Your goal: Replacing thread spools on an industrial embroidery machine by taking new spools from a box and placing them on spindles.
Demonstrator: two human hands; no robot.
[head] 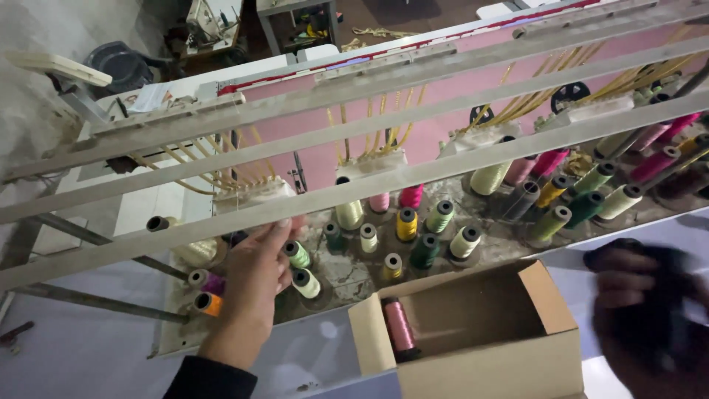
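Head view, looking down over a thread rack [347, 277] crossed by long pale bars [384, 177]. Left hand [258, 277] raised over the rack's left part, fingers loosely curled, thumb touching the lowest bar; nothing visibly gripped, though whether the fingertips pinch anything behind the bar cannot be told. Just right of that hand, a pale green spool [298, 254] and a cream spool [305, 282], upright. Just left of it, an orange spool [207, 303] and a magenta spool [205, 281] near the rack's left edge. Right hand [628, 295] at the right edge, blurred, closed around a dark bundle [665, 310], maybe cloth. Between the hands, against the rack's near edge, an open cardboard box [487, 355] with one pink spool [399, 326] lying in its left corner. More spools in yellow, green, pink and cream across the rack's middle and right. Beyond the bars, pink fabric [436, 125] with yellow threads running down.
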